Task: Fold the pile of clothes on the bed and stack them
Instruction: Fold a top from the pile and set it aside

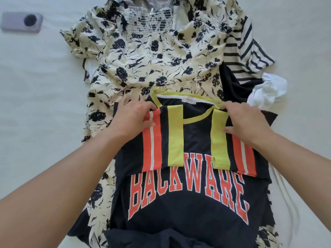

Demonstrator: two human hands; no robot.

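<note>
Navy jersey (188, 203) lies face up atop the pile on the bed (35, 86), sleeves folded in; left hand (133, 119) and right hand (245, 120) pinch its shoulders; floral dress (143, 56), striped top (247, 51) unfolded; no stack visible; early stage

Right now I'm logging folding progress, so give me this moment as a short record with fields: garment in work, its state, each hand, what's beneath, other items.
garment in work: navy T-shirt with orange lettering
state: front up, both sleeves folded inward over the chest
left hand: left hand holds the top edge of the left sleeve
right hand: right hand pinches the shoulder by the collar
beneath: floral dress, spread on the bed
other items: striped top; white garment; phone
</note>
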